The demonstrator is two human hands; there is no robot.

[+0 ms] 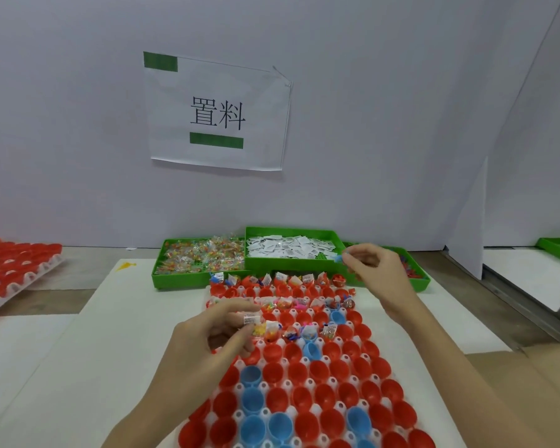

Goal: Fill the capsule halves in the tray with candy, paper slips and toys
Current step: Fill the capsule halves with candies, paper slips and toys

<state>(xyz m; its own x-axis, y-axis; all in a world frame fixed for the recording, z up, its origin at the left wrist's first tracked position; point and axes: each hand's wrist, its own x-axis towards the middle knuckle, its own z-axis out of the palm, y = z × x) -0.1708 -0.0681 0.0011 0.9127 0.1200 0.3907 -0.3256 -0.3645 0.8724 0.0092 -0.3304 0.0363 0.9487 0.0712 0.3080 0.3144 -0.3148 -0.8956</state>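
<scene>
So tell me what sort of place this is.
Probably a packing station in a small factory: a tray of open capsule halves, green bins of candy and paper slips, and a printed sign on the partition wall.

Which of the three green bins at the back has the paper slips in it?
The middle bin, full of white slips. The left bin holds clear-wrapped coloured candy, and the right bin, mostly hidden behind the right hand, holds coloured toys.

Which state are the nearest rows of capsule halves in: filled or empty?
Empty. The nearest capsule halves show only bare red and blue interiors, while the far rows hold candy, slips and toys.
</scene>
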